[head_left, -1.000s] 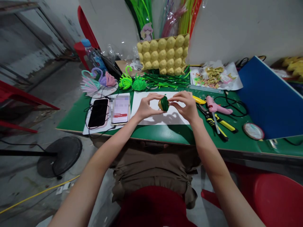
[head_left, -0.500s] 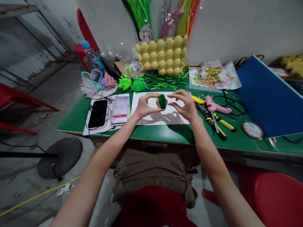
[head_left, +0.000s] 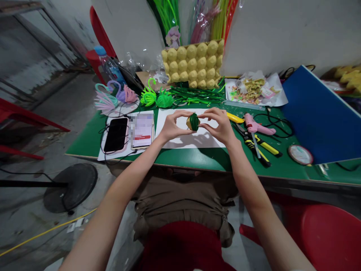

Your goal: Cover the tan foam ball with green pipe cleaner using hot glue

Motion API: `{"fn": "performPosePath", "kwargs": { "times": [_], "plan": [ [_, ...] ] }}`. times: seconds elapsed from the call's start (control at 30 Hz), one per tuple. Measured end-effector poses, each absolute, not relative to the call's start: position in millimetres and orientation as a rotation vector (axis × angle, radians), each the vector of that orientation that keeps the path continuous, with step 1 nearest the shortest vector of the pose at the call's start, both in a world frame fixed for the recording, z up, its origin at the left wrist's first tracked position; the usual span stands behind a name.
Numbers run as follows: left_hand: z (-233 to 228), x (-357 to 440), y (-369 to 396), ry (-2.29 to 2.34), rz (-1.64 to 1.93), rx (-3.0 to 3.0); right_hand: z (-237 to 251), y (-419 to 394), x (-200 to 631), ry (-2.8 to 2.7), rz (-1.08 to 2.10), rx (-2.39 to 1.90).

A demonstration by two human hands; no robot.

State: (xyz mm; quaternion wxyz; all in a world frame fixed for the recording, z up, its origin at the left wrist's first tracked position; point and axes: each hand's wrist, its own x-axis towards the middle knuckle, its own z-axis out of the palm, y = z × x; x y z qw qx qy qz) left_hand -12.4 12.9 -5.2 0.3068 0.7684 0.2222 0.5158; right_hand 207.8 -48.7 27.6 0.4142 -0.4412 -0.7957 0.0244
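Both my hands hold one small piece, a yellow cup wrapped in dark green pipe cleaner (head_left: 193, 121), a little above a white sheet of paper (head_left: 169, 128) on the green table (head_left: 197, 158). My left hand (head_left: 173, 128) pinches its left side with thumb and fingers. My right hand (head_left: 219, 125) pinches its right side. Loose green pipe cleaners (head_left: 197, 96) lie behind the paper, in front of a yellow egg tray (head_left: 194, 64) that stands upright.
Two phones (head_left: 116, 134) with cables lie left of the paper. Pink and green pipe-cleaner swans (head_left: 113, 97) stand at back left. A pink glue gun (head_left: 255, 125), pliers (head_left: 254, 145), a round tin (head_left: 300, 154) and a blue board (head_left: 318, 109) are on the right. A red stool (head_left: 329, 237) is by my right arm.
The wrapped piece has turned a little between my fingers and both hands have risen slightly. Nothing else on the table has moved.
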Motion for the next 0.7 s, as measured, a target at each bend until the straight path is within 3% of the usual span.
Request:
{"fn": "performPosePath", "kwargs": {
  "times": [0.7],
  "plan": [
    [-2.0,-12.2,11.4,0.65,1.387,2.094,29.1,-47.7,206.1,-1.823,0.196,-1.072]
  ]
}}
